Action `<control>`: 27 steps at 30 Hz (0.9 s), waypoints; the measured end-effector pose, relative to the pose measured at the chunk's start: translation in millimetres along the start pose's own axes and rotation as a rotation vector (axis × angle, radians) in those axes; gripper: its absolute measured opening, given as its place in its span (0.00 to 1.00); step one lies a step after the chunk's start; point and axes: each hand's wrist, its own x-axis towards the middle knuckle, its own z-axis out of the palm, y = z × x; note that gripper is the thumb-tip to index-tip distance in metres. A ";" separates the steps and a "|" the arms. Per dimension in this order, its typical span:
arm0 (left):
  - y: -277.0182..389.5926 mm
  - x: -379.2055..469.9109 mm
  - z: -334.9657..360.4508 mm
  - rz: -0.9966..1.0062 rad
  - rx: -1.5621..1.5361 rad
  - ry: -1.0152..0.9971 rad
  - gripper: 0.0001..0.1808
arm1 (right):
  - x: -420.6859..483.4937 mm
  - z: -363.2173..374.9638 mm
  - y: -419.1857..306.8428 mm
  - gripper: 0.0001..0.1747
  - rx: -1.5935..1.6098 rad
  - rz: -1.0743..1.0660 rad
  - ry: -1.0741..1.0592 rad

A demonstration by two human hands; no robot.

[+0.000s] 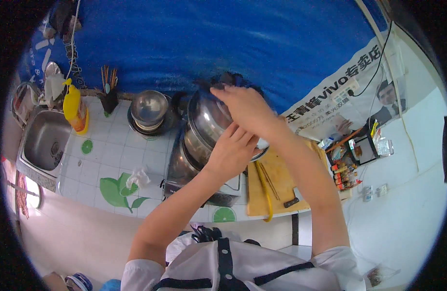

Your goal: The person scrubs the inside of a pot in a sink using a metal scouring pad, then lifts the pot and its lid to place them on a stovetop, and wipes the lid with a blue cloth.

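Observation:
A steel pot [197, 142] with a domed, shiny lid [205, 111] stands on the stove [229, 198]. My right hand [245, 109] reaches across the lid, its fingertips close to a dark part at the far side. Whether they grip that part is hidden. Lower down, my left hand [232, 149] is in front of the pot, fingers bent together and partly covered by my right wrist. Beside those fingers shows the rim of a white bowl [261, 152]; I cannot tell if they touch it. Another steel pan [181, 158] sits nearer on the stove.
A wooden cutting board [281, 174] on the right holds chopsticks [270, 178], a yellow strip [266, 189] and a dark-handled knife [291, 202]. Left are stacked bowls [149, 109], crumpled tissue [138, 178], a yellow pump bottle [75, 109], a utensil holder [109, 102] and a sink [47, 142].

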 end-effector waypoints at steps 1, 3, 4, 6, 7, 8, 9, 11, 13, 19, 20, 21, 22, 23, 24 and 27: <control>0.0 0.5 1.4 0.012 0.000 -0.005 0.21 | -10.7 -0.7 -4.4 0.25 -0.017 -0.022 0.072; -1.5 -0.9 5.8 0.048 -0.017 0.096 0.17 | -29.9 -1.6 -10.3 0.25 -0.024 -0.032 0.149; -4.3 -1.7 4.9 0.070 -0.027 0.068 0.16 | -40.5 -6.9 -11.4 0.24 0.030 -0.035 0.144; -3.5 -1.8 -0.7 0.068 0.014 0.021 0.16 | -61.1 -19.6 -14.7 0.23 0.143 0.062 0.066; -2.2 -1.3 -1.2 0.056 0.051 -0.011 0.17 | -71.2 -21.0 -11.3 0.23 0.146 0.070 0.072; -1.2 -2.9 0.2 0.064 0.053 -0.017 0.17 | -81.2 -22.0 -6.9 0.24 0.181 0.143 0.067; -0.9 -6.2 0.8 0.037 0.068 -0.034 0.18 | -90.7 -21.8 -3.0 0.24 0.222 0.210 0.065; -2.1 -9.8 -1.7 0.015 0.092 -0.060 0.20 | -111.7 0.6 12.5 0.23 0.270 0.250 0.149; 0.5 -6.9 -4.8 0.027 0.125 -0.034 0.23 | -136.2 18.2 36.7 0.19 0.188 0.386 0.317; 7.1 -5.2 -10.0 -0.018 0.104 -0.086 0.24 | -151.0 42.9 80.1 0.16 0.570 0.696 0.700; 7.7 -5.8 -11.1 -0.034 0.097 -0.097 0.24 | -149.8 37.8 78.3 0.16 0.849 0.758 0.647; 9.2 -3.9 -12.5 -0.026 0.102 -0.103 0.24 | -143.2 36.5 74.5 0.16 0.783 0.570 0.646; 9.3 -4.6 -12.6 -0.035 0.078 -0.100 0.23 | -133.5 35.3 66.0 0.17 0.718 0.385 0.636; 8.6 -5.6 -12.0 -0.046 0.055 -0.097 0.23 | -125.8 32.9 48.3 0.17 0.851 0.353 0.457; 7.4 -7.0 -13.7 -0.045 0.068 -0.116 0.23 | -112.2 40.4 36.1 0.19 0.644 0.172 0.412; 7.7 -5.5 -13.2 -0.048 0.063 -0.113 0.22 | -99.0 48.5 39.3 0.21 0.489 0.253 0.482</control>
